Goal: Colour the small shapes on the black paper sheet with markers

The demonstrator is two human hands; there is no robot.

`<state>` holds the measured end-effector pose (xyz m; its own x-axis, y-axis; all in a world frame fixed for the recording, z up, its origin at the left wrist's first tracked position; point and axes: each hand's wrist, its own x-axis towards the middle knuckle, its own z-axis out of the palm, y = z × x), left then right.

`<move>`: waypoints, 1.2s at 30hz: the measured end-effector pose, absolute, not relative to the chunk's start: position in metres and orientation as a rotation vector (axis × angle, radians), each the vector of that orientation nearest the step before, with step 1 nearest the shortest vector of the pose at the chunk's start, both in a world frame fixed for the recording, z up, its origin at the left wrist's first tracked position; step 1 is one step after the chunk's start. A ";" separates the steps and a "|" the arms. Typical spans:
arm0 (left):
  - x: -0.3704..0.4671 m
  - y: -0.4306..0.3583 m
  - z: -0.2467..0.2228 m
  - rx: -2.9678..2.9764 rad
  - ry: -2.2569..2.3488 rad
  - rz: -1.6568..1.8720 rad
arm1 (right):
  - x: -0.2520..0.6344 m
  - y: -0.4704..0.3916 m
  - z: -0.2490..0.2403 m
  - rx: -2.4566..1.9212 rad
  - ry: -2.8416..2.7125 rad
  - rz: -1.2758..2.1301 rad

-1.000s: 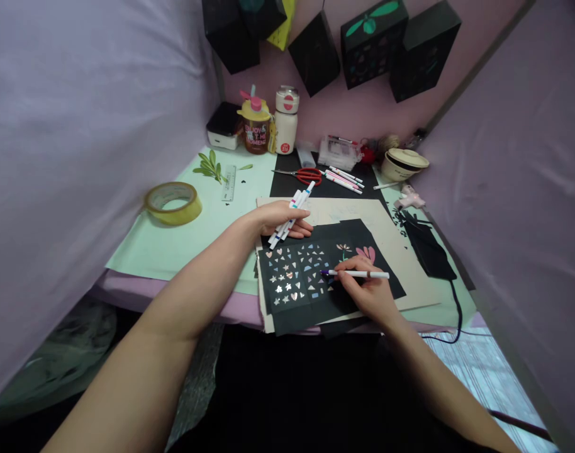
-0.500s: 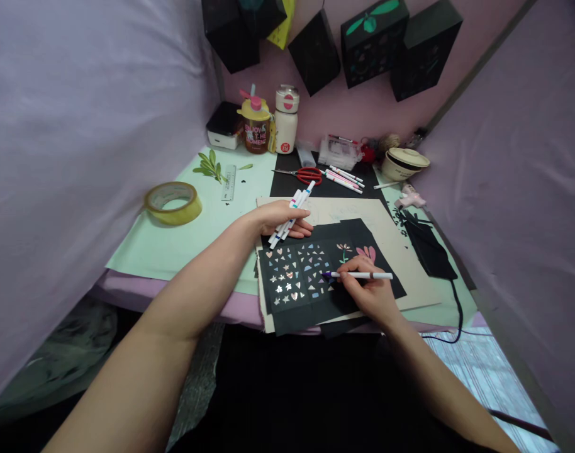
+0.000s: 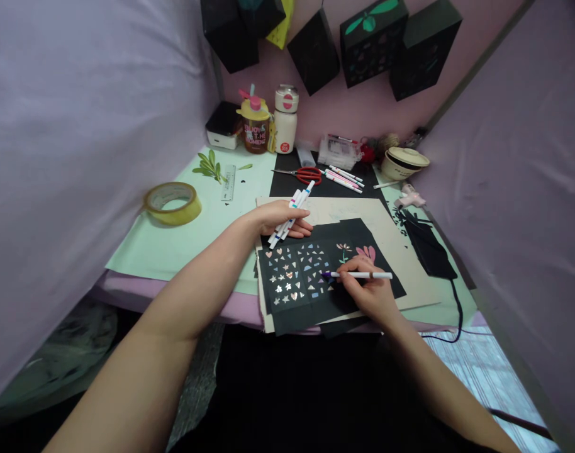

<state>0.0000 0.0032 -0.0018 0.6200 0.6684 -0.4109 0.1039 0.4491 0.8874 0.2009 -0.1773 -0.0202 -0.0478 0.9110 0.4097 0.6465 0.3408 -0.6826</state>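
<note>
Counts beside the black sheet [image 3: 316,277]

One tape roll [image 3: 173,202], one scissors [image 3: 302,174], two bottles [image 3: 268,123], four hanging black boxes [image 3: 344,44], two hands [image 3: 325,251].

Your white marker [image 3: 363,275] with purple tip lying nearly level across the black sheet [image 3: 316,277], tip touching its small pastel hearts, stars and triangles, your bundle of white markers [image 3: 292,214] angled at the sheet's top-left corner

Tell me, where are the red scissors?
In the head view, the red scissors lie at the back middle of the desk on black paper, just left of some loose pens.
</note>
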 end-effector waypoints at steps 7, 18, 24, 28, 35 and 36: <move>0.000 0.002 -0.001 1.066 0.863 0.406 | 0.200 -0.177 -0.022 -1.405 -1.771 0.408; 0.000 0.002 0.000 1.054 0.871 0.405 | 0.200 -0.176 -0.021 -1.398 -1.780 0.368; 0.000 0.003 -0.001 1.063 0.859 0.402 | 0.200 -0.176 -0.023 -1.414 -1.763 0.342; 0.000 0.002 0.000 1.067 0.870 0.407 | 0.201 -0.176 -0.024 -1.427 -1.762 0.342; 0.000 0.003 -0.002 1.062 0.858 0.408 | 0.200 -0.176 -0.022 -1.386 -1.773 0.346; 0.000 0.004 -0.003 1.063 0.856 0.409 | 0.200 -0.176 -0.023 -1.390 -1.771 0.344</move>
<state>0.0002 0.0035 -0.0026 0.6211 0.6670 -0.4115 0.0994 0.4538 0.8855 0.2004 -0.1763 -0.0226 -0.0354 0.8975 0.4397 0.6679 0.3485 -0.6576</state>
